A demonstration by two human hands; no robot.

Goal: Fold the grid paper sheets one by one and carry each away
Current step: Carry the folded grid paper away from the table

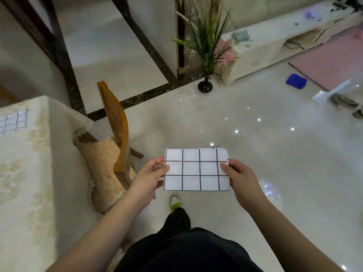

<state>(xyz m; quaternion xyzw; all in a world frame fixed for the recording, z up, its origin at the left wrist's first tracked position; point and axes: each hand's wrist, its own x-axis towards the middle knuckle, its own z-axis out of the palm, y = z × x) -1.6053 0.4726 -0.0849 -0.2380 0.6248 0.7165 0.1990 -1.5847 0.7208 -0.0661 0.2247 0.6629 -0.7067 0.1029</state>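
Observation:
A folded white sheet of grid paper [196, 169] with black lines is held in the air in front of me, above the glossy floor. My left hand [151, 176] pinches its left edge, thumb on top. My right hand [239, 177] pinches its right edge the same way. A second layer of the sheet peeks out along the top right edge. Another grid paper sheet [13, 120] lies flat on the table [25, 173] at the far left, partly cut off by the frame.
A wooden chair [115, 138] with a cushioned seat stands against the table, just left of my hands. A black vase with green plants [205, 85] stands on the floor ahead. A low cabinet [275, 42], a pink mat [330, 61] and a blue cloth [296, 81] lie at the right.

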